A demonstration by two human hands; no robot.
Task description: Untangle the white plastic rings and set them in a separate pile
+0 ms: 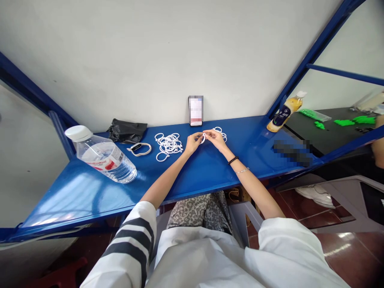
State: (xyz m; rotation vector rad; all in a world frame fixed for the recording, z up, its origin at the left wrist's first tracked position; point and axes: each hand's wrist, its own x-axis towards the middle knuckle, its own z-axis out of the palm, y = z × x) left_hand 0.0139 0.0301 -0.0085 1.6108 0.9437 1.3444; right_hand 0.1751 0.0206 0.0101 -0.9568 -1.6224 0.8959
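Note:
Over the middle of the blue table (207, 172), my left hand (194, 143) and my right hand (216, 140) meet, both closed on one small white ring (203, 139). The fingertips hide part of it, and I cannot tell if it is fully joined. A tangled pile of similar white rings (168, 144) lies left of my left hand. Beyond my right hand, a few more white rings (223, 133) show, partly covered by its fingers.
A phone (196, 111) leans against the wall behind my hands. To the left are a large water bottle (105, 158), a smart band (140, 149) and a black plastic bag (127, 131). A yellow drink bottle (286, 113) and a blurred dark object (292, 153) are on the right.

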